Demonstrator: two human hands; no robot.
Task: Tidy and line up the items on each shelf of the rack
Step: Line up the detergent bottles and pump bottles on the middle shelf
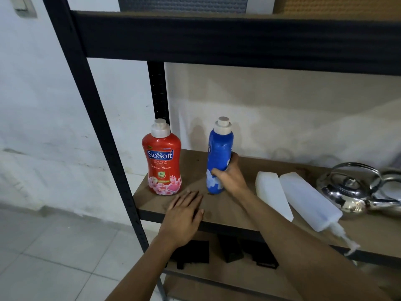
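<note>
At the lower centre of the frame, the left hand (184, 213) lies flat on the front edge of the shelf (227, 205), fingers spread and holding nothing. Just above and to its right, the right hand (229, 177) wraps its fingers around the lower half of the blue bottle (219, 157), which stands upright, perhaps a touch tilted, at mid-frame. To the left of it, apart and also upright, stands the red bottle (161, 164) with its label facing out. Right of centre, two white bottles (303, 198) lie on their sides, side by side, one pump nozzle overhanging the shelf's front edge. At the far right sits a steel kettle (351, 192).

The step in hand looks to be setting the blue bottle in line beside the red one. The next move likely calls for sliding it left, turning its label forward, then letting go and standing the white bottles up.
</note>
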